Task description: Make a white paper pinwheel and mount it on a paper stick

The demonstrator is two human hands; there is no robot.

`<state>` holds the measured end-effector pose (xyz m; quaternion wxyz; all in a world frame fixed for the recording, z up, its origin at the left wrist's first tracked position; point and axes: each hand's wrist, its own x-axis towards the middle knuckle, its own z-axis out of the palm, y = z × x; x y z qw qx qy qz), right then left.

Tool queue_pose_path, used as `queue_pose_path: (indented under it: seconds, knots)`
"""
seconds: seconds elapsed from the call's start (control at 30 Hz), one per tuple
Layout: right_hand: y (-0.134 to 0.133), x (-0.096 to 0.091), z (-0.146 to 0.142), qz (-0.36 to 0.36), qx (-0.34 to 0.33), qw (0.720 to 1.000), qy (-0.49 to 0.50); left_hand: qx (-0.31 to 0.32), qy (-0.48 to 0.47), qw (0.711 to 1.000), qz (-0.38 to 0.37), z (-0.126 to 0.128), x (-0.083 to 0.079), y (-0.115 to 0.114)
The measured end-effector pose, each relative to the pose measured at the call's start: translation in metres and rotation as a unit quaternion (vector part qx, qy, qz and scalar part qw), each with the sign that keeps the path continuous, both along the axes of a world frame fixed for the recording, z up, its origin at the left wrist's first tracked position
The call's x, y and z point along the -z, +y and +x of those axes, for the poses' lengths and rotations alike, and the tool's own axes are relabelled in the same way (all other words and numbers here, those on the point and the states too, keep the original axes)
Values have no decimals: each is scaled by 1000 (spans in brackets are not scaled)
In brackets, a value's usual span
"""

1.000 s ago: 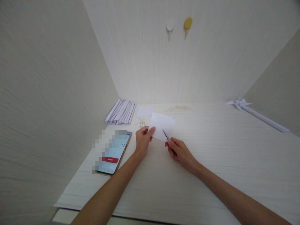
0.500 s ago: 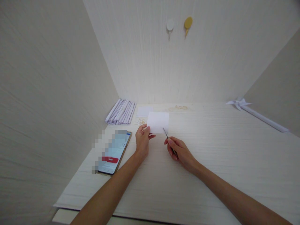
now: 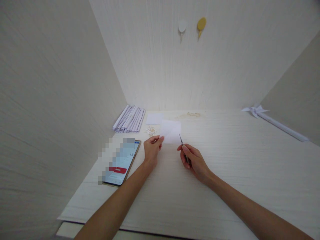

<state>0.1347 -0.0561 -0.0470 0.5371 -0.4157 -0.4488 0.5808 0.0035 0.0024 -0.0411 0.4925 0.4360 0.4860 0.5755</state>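
Between the thumb and fingers of my left hand [image 3: 152, 150] is the lower left corner of a square sheet of white paper [image 3: 171, 131]. My right hand [image 3: 193, 160] is closed around a slim, pointed metal tool [image 3: 181, 140]. Its tip points up and away, by the paper's lower right edge; whether it touches the paper I cannot tell. Most of the tool's handle is hidden by my fingers. Just past my left hand lies a small heap of whitish and golden bits [image 3: 151, 130], too small to name. Behind it rests another stack or sheet of white paper [image 3: 154, 118].
Rolled paper sticks [image 3: 129, 119] are piled at the back left. A phone [image 3: 122, 163] lies left of my left forearm. A paper pinwheel [image 3: 255, 110] on a paper stick [image 3: 282, 127] rests at the right wall. Two hooks, white [image 3: 182, 26] and gold [image 3: 201, 24], are on the back wall.
The paper has shifted slightly right and appears lower, and my left fingers have changed their hold on its corner. My right hand and the tool have moved a little to the right.
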Motion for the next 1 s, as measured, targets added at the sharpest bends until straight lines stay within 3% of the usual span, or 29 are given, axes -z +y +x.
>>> queue_pose_path:
  seconds: [0.33, 0.43, 0.6, 0.73, 1.0]
  knots:
    - [-2, -1, -1, 14, -23, 999, -46, 108, -151, 981, -50, 10, -7, -11]
    - [-2, -1, -1, 18, -27, 998, -59, 123, -119, 984, -56, 10, -7, -13]
    - [-1, 0, -1, 18, -29, 997, -69, 91, -90, 991, -29, 9, -6, -13]
    - [-1, -3, -1, 21, -36, 995, -89, 99, -100, 989, -32, 10, -5, -12]
    - [-3, -7, -2, 21, -44, 992, -114, 126, -21, 992, 0, 12, -7, -16]
